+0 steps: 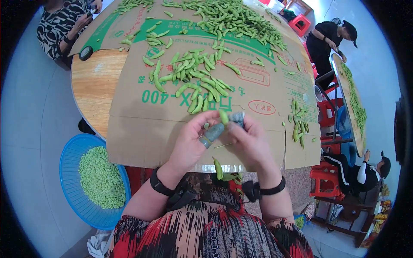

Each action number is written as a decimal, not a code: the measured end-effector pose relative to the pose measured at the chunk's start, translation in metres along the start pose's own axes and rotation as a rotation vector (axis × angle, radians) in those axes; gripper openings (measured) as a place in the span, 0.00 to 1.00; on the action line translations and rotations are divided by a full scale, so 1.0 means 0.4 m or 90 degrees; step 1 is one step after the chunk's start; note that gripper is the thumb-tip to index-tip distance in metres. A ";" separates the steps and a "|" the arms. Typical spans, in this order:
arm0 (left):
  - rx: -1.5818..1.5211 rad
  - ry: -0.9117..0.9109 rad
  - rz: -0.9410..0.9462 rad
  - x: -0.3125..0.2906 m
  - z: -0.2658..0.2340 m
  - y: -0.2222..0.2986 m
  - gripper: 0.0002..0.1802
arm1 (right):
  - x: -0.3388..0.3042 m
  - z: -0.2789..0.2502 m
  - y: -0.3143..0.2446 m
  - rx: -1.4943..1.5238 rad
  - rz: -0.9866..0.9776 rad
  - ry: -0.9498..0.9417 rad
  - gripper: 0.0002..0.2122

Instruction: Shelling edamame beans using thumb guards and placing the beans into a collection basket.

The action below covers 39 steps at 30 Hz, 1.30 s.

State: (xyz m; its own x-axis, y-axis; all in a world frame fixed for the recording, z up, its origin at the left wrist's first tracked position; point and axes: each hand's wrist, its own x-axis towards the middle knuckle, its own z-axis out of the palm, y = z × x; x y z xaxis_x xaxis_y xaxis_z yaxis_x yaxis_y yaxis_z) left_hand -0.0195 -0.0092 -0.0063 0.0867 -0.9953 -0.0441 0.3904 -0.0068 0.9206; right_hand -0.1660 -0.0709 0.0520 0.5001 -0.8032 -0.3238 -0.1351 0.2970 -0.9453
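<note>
Over the near part of a flattened cardboard sheet [142, 133], my two hands meet in front of me. A green soybean pod [223, 116] is pinched between the fingertips of my left hand [189, 137] and my right hand [254, 142]. Grey-green covers wrap my left thumb and a finger of my right hand. A small green bean [206, 125] shows beside my left fingers. Just beyond my hands lies a loose pile of pods [193, 73]. Several pods [218, 168] rest on my lap, below the table edge.
A blue basket [69, 189] of shelled beans [101, 176] stands at lower left. A big pod heap [236, 21] covers the far cardboard; a smaller group of pods [297, 120] lies right. A tape roll [86, 53] sits at left. Other people work nearby; red stools [323, 180] stand right.
</note>
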 end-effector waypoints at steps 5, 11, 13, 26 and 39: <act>-0.173 0.029 0.047 -0.007 0.005 0.008 0.09 | -0.030 0.016 0.011 0.022 -0.016 -0.080 0.07; -0.141 0.101 0.047 -0.010 0.008 0.014 0.04 | -0.034 0.008 0.020 0.125 0.041 -0.184 0.10; -0.091 0.102 0.060 -0.010 0.013 0.011 0.03 | -0.028 0.000 0.035 0.062 0.043 -0.174 0.09; 0.119 0.029 0.082 -0.006 0.021 0.013 0.09 | -0.021 0.013 0.056 -0.055 -0.087 -0.083 0.08; -0.055 0.031 0.010 -0.017 0.011 0.016 0.15 | 0.063 -0.071 0.015 -0.357 -0.131 0.006 0.11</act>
State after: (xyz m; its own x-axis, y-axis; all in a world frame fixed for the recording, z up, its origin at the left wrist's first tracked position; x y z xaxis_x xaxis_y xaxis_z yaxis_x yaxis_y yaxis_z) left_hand -0.0216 -0.0029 0.0015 0.1379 -0.9892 -0.0506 0.4654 0.0196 0.8849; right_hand -0.1784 -0.1039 0.0372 0.5569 -0.8204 -0.1296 -0.4686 -0.1815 -0.8646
